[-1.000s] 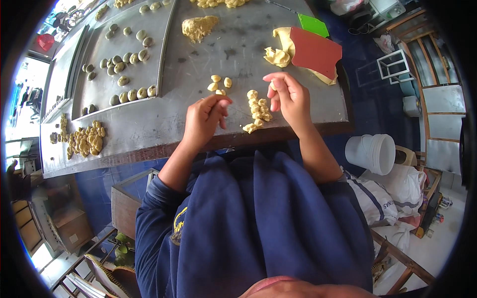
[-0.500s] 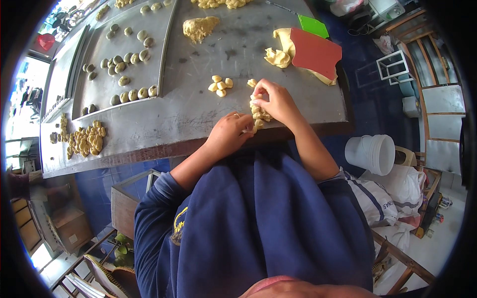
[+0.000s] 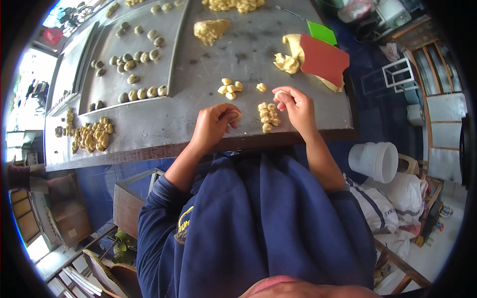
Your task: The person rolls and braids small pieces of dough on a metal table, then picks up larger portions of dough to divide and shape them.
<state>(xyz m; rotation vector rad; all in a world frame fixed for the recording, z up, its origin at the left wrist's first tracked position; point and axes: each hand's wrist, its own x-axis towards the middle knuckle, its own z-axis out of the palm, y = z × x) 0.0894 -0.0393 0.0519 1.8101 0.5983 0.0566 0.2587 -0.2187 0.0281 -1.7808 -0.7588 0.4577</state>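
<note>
Both hands are at work over the grey metal tabletop (image 3: 174, 121), near its front edge. The left hand (image 3: 211, 128) has its fingers curled around a small pale yellow dough piece (image 3: 238, 116), which peeps out on the right. Across to the right, the right hand (image 3: 299, 110) is raised with thumb and forefinger together, apparently pinching a pale dough bit (image 3: 281, 93), though the fingers hide most of it.

Between the hands sits a short column of small rounded yellow dough pieces (image 3: 269, 114), touching one another. Just beyond it lies a lone yellow dough lump (image 3: 261, 87), and to the far left of that, a loose cluster of smooth yellow dough pieces (image 3: 230, 89). Farther right, a flat red sheet (image 3: 325, 62) covers part of a larger soft yellow dough mass (image 3: 293, 47).

So the step in hand looks like working single portions with the fingers, one in each hand. From here the move calls for a light pinch, soft enough not to squash the dough, and clearance from the column so close by.
</note>
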